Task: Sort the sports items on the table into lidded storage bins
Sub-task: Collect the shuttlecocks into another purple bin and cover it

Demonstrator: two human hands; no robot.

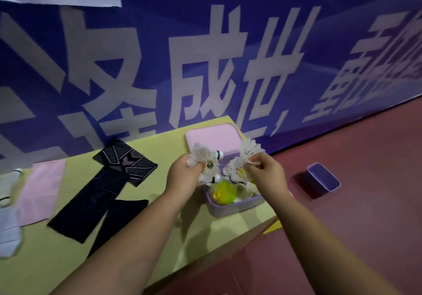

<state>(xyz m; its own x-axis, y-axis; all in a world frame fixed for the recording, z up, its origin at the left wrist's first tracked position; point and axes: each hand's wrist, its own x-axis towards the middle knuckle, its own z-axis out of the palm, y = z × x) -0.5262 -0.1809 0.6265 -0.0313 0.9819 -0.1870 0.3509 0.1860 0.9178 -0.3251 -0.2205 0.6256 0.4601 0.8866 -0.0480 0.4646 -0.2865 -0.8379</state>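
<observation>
Both hands hover over an open purple storage bin [235, 206] near the right end of the yellow-green table [164, 144]. My left hand [182, 179] grips a bunch of white feather shuttlecocks [205, 159] by their skirts. My right hand [268, 177] pinches more white shuttlecocks [247, 152] above the bin. Inside the bin lie a yellow-green ball [225, 192] and further shuttlecocks. A pink lid [212, 138] lies flat just behind the bin.
Black patterned sleeves or supports [107, 187] lie spread at the table's middle. A pink cloth [43, 192] and white socks [9, 233] sit at the left. A second small purple bin [323, 179] stands on the red floor to the right. A blue banner wall rises behind the table.
</observation>
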